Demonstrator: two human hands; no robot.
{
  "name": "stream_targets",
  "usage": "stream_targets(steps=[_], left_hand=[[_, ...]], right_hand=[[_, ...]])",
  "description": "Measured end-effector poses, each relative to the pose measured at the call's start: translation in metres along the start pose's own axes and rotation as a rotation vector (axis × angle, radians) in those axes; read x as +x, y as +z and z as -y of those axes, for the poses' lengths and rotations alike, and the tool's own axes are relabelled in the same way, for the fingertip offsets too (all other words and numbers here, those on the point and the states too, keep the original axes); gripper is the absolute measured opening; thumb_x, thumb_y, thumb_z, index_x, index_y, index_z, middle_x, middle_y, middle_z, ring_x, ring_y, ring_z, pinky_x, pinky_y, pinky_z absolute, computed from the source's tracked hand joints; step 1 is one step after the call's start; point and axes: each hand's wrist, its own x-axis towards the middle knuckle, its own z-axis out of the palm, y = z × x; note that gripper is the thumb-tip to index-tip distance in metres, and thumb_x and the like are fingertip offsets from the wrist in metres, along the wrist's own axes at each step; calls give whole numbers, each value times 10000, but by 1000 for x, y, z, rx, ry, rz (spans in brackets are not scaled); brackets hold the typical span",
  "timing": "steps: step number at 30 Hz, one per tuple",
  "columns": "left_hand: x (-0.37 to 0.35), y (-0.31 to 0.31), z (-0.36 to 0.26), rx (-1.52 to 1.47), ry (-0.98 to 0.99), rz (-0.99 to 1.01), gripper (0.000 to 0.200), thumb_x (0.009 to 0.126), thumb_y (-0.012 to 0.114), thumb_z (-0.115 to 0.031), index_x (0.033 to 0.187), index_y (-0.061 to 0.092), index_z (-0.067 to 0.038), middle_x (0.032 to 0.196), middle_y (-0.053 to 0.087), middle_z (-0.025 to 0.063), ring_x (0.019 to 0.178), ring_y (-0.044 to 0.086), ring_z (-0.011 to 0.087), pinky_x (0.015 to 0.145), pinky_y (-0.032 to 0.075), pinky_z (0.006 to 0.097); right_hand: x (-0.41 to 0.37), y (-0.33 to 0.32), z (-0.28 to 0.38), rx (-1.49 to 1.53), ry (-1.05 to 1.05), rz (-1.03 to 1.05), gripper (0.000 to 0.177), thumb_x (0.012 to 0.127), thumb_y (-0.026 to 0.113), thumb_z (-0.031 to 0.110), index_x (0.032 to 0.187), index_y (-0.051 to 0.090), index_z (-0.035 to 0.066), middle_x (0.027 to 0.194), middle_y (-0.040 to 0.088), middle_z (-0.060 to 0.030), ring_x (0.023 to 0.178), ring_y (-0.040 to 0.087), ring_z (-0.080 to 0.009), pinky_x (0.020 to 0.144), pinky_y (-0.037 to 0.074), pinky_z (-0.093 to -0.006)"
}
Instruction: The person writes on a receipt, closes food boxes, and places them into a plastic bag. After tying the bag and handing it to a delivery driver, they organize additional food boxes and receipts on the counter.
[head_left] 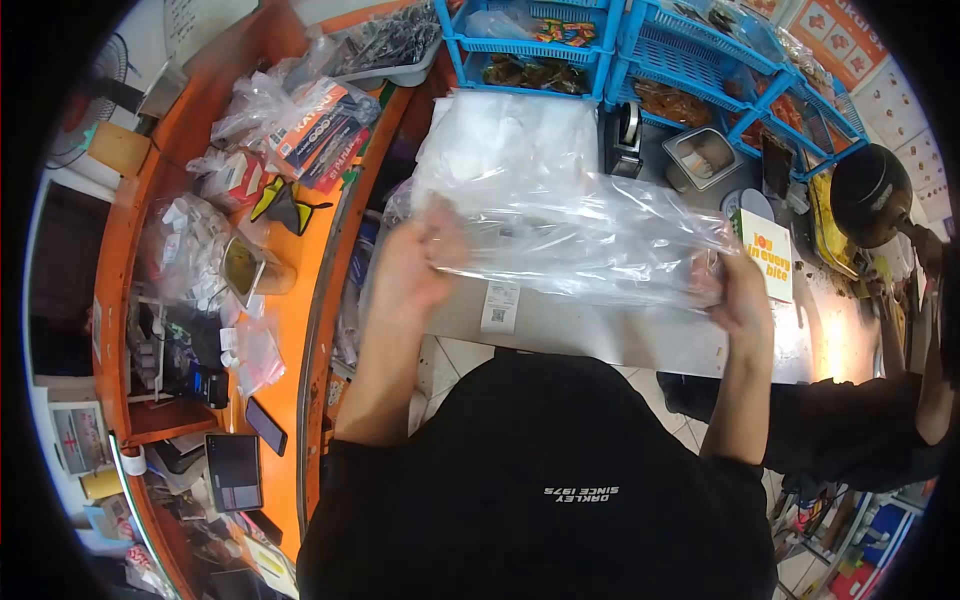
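Observation:
A clear plastic bag (pixel 590 240) is stretched sideways between my two hands, above the metal counter (pixel 620 335). My left hand (pixel 425 262) grips its left end; the fingers are somewhat blurred. At the right end my right hand (pixel 738 290) is closed on the plastic, with some fingertips showing through it. Behind the bag lies a stack of clear plastic bags (pixel 510 135). A white receipt with a printed code (pixel 500 307) lies below the held bag. Just right of my right hand stands a white box with orange lettering (pixel 768 255).
Blue racks (pixel 530 45) stand at the back, near a tape dispenser (pixel 627 135) and a metal container (pixel 703 158). An orange shelf (pixel 320 270) with phones and packages runs along the left. Another person's arm (pixel 935 400) and a dark pan (pixel 870 195) are at the right.

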Motion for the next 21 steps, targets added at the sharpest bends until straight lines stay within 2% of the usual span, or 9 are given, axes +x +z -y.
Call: stream_targets(steps=[3, 8, 10, 12, 14, 15, 16, 18, 21], left_hand=[[-13, -6, -25, 465, 276, 63, 241, 953, 527, -196, 743, 548, -78, 613, 466, -46, 523, 411, 41, 455, 317, 215], [-32, -1, -40, 1165, -205, 518, 292, 885, 614, -278, 926, 679, 3, 622, 567, -20, 492, 430, 10, 444, 296, 188], [-19, 3, -35, 1637, -295, 1071, 271, 899, 601, -241, 955, 678, 13, 654, 593, -20, 515, 462, 13, 464, 326, 191], [-11, -29, -35, 1398, -176, 1069, 222, 899, 632, -209, 938, 688, 2, 674, 565, -24, 613, 481, 42, 542, 365, 209], [3, -81, -67, 773, -229, 359, 240, 853, 695, -205, 977, 691, 1, 767, 643, 30, 742, 562, 98, 670, 441, 239], [14, -84, -53, 993, -35, 157, 270, 810, 734, -213, 971, 691, -1, 869, 688, 92, 829, 625, 194, 796, 468, 313], [17, -70, -34, 996, -38, 162, 270, 810, 734, -213, 971, 691, -1, 869, 688, 92, 829, 625, 194, 796, 468, 313], [26, -32, 15, 1306, 934, 126, 322, 802, 725, -235, 1008, 663, 5, 949, 694, 131, 901, 643, 258, 862, 456, 361], [34, 3, 59, 1541, 569, 587, 440, 772, 749, -241, 1114, 617, 4, 963, 691, 106, 910, 644, 257, 849, 468, 370]], right_hand=[[7, -47, 18, -888, -250, 179, 138, 844, 546, 44, 778, 652, -15, 747, 654, -54, 628, 575, -93, 651, 480, -246], [-5, -34, 35, -654, -368, 75, 166, 791, 478, -23, 831, 638, -1, 736, 647, -72, 675, 668, -151, 630, 511, -243], [9, -37, 24, -403, -489, -26, 216, 770, 456, -34, 887, 632, 12, 727, 630, -63, 631, 640, -140, 566, 492, -234], [18, -49, 2, -391, -326, 8, 184, 800, 536, -1, 943, 644, 37, 714, 602, -35, 615, 570, -99, 539, 441, -214], [5, -35, 13, -967, -186, 852, 198, 838, 698, 134, 999, 668, 25, 736, 616, -21, 694, 558, -63, 610, 434, -211], [2, -11, 18, -1070, 58, 925, 231, 877, 644, 187, 928, 666, -37, 743, 630, -38, 692, 547, -70, 611, 431, -252], [5, -10, 17, -1069, 55, 918, 231, 877, 644, 187, 928, 666, -37, 743, 630, -38, 692, 547, -70, 611, 431, -252], [28, -12, 16, -843, 333, 921, 337, 913, 614, 307, 850, 676, -18, 672, 601, -24, 632, 528, -83, 566, 396, -248], [37, 28, 24, -1016, 233, 594, 398, 928, 583, 369, 887, 650, -21, 740, 603, -42, 698, 552, -125, 603, 407, -259]])
